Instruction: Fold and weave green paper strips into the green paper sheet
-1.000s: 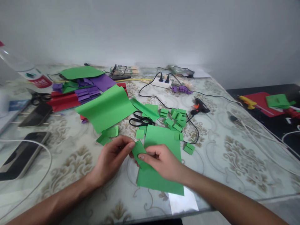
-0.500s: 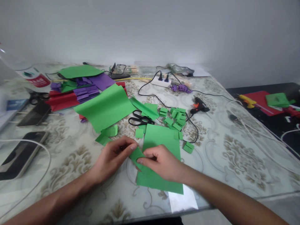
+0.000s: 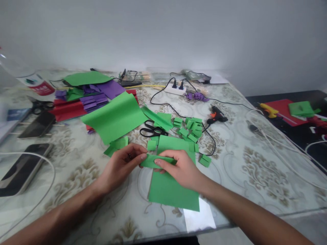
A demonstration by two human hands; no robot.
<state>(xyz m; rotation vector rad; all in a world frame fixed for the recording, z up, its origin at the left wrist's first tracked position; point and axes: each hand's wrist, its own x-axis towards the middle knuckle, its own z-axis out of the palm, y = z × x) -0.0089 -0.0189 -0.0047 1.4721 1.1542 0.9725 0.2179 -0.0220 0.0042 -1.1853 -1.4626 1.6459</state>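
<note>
A patterned tabletop point(image 3: 237, 143) carries everything here. The curled green sheet point(image 3: 117, 117) lies beyond the hands, to the left; the smaller flat green sheet point(image 3: 173, 195) lies partly beneath the right hand point(image 3: 182, 170). That hand pinches the right part of a green strip point(image 3: 150, 161), while the left hand point(image 3: 125, 163) has thumb and fingers closed on its left end. The strip crosses the flat sheet's left edge. Beyond it are black scissors point(image 3: 156, 131), a glue gun point(image 3: 216, 115) and small folded green pieces point(image 3: 196, 127).
</note>
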